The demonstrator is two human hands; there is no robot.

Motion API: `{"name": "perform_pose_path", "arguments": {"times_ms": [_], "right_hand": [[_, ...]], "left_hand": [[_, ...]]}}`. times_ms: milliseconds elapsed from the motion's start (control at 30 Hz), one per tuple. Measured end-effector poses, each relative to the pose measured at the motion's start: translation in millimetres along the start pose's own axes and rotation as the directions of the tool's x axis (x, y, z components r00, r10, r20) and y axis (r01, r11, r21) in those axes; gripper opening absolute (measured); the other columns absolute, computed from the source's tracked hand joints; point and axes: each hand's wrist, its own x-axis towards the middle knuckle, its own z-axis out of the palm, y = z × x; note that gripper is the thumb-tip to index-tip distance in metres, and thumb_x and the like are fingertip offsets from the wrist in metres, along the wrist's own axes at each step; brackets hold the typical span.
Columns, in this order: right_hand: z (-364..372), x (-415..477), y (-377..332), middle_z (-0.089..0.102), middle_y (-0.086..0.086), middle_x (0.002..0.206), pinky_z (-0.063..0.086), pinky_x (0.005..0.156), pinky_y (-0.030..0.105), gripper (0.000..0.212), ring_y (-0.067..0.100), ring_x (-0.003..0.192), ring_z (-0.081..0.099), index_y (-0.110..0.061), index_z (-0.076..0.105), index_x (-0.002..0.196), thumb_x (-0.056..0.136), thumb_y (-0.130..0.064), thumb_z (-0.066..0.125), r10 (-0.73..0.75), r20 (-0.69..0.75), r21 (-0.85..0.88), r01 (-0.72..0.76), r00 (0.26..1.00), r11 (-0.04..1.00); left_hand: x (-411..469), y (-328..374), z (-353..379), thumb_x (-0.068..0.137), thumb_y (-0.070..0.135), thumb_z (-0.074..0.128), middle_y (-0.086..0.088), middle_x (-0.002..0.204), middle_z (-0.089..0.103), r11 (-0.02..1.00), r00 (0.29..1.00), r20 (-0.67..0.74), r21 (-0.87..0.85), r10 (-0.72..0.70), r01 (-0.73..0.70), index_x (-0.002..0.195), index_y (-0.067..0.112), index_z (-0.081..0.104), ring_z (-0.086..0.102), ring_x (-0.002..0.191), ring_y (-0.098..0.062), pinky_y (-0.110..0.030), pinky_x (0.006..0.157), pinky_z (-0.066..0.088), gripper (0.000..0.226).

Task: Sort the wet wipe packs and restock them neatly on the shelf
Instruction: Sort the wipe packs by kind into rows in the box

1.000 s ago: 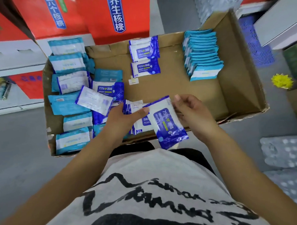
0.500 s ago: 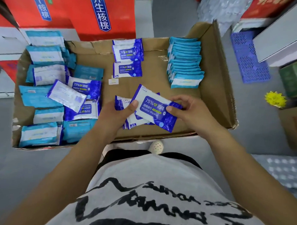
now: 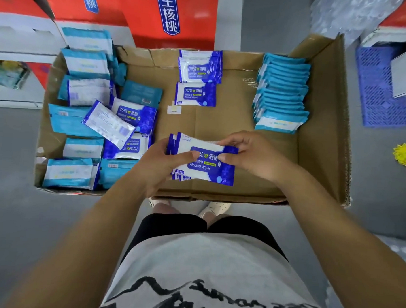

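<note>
Wet wipe packs, a small blue stack, are held over the near middle of the cardboard box. The person's left hand grips the stack's left end; the right hand pinches its right end. Teal packs stand rowed in the box's far right corner.

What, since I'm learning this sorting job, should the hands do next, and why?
Probably square up the stack of alcohol wipe packs before setting it down. The left hand and right hand both grip it over the cardboard box, and the lower packs' edges stick out unevenly at the left, while the light blue packs stand in a tidy row.
</note>
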Motion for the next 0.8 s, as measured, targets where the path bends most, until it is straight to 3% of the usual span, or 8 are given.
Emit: {"name": "perform_pose_path", "arguments": {"times_ms": [133, 233, 333, 433, 500, 633, 733, 800], "right_hand": [[1, 29, -21, 0.036, -0.007, 0.151, 0.032, 0.112, 0.035, 0.091, 0.014, 0.142, 0.027, -0.032, 0.034, 0.151, 0.076, -0.052, 0.081, 0.028, 0.157, -0.586, 0.071, 0.987, 0.807], [17, 66, -24, 0.054, -0.011, 0.129, 0.04, 0.105, 0.042, 0.076, 0.015, 0.122, 0.046, -0.032, 0.046, 0.133, 0.071, -0.059, 0.081, 0.068, 0.233, -0.649, 0.103, 0.97, 0.753], [26, 110, -21, 0.061, -0.016, 0.103, 0.049, 0.088, 0.038, 0.057, 0.01, 0.097, 0.059, -0.033, 0.053, 0.108, 0.067, -0.056, 0.085, 0.106, 0.264, -0.642, 0.093, 0.959, 0.761], [24, 155, -18, 0.06, -0.018, 0.101, 0.044, 0.086, 0.036, 0.051, 0.015, 0.1, 0.06, -0.035, 0.049, 0.101, 0.07, -0.055, 0.083, 0.099, 0.243, -0.669, 0.092, 0.965, 0.738], [19, 186, -17, 0.059, -0.012, 0.117, 0.038, 0.099, 0.044, 0.052, 0.021, 0.112, 0.056, -0.032, 0.046, 0.107, 0.074, -0.055, 0.079, 0.09, 0.192, -0.722, 0.079, 0.977, 0.687], [1, 244, -28, 0.052, 0.006, 0.129, 0.032, 0.103, 0.048, 0.068, 0.03, 0.123, 0.048, -0.017, 0.049, 0.125, 0.077, -0.058, 0.075, 0.087, 0.075, -0.861, 0.02, 0.993, 0.508], [-4, 271, -43, 0.039, 0.012, 0.136, 0.033, 0.104, 0.047, 0.085, 0.033, 0.128, 0.037, -0.008, 0.044, 0.134, 0.074, -0.061, 0.076, 0.098, 0.042, -0.922, 0.0, 0.994, 0.387], [-3, 279, -50, 0.034, 0.013, 0.142, 0.035, 0.107, 0.046, 0.099, 0.034, 0.132, 0.033, -0.007, 0.035, 0.144, 0.072, -0.06, 0.079, 0.113, 0.063, -0.93, 0.017, 0.992, 0.367]], "left_hand": [[32, 5, -16, 0.086, 0.018, 0.082, -0.007, 0.106, 0.079, 0.996, 0.999, 0.029, 0.088, 0.021, -0.024, 0.115, 0.015, 0.069, 0.077, 0.097, -0.024, -0.039, 0.087, 0.062, 0.032], [65, 2, -33, 0.084, 0.017, 0.084, -0.011, 0.116, 0.077, 0.997, 0.991, 0.132, 0.073, 0.007, -0.017, 0.125, 0.009, 0.066, 0.073, 0.109, -0.03, -0.047, 0.099, 0.057, 0.045], [95, -2, -49, 0.077, 0.03, 0.088, -0.01, 0.119, 0.076, 0.997, 0.989, 0.149, 0.071, -0.001, -0.01, 0.129, 0.013, 0.065, 0.072, 0.112, -0.031, -0.05, 0.103, 0.053, 0.06], [122, 6, -54, 0.088, 0.034, 0.081, 0.006, 0.1, 0.078, 0.963, 0.991, 0.011, 0.232, 0.136, -0.135, 0.112, 0.026, 0.069, 0.074, 0.096, -0.012, -0.037, 0.092, 0.057, 0.028], [139, 10, -66, 0.09, 0.049, 0.071, 0.008, 0.092, 0.071, 0.814, 0.921, -0.134, 0.527, 0.365, -0.246, 0.102, 0.026, 0.069, 0.068, 0.095, -0.018, -0.033, 0.09, 0.051, 0.026], [163, 2, -115, 0.092, 0.044, 0.057, -0.012, 0.138, 0.062, 0.447, 0.796, -0.174, 0.885, 0.58, -0.132, 0.13, 0.011, 0.066, 0.047, 0.132, -0.038, -0.044, 0.114, 0.036, 0.051], [170, 3, -147, 0.1, 0.035, 0.06, -0.011, 0.151, 0.053, 0.294, 0.845, -0.092, 0.952, 0.527, -0.08, 0.145, 0.011, 0.055, 0.036, 0.147, -0.035, -0.053, 0.123, 0.025, 0.051], [173, 6, -159, 0.101, 0.029, 0.061, -0.007, 0.158, 0.047, 0.308, 0.89, -0.082, 0.949, 0.448, -0.067, 0.151, 0.014, 0.049, 0.029, 0.152, -0.028, -0.048, 0.126, 0.018, 0.053]]}}
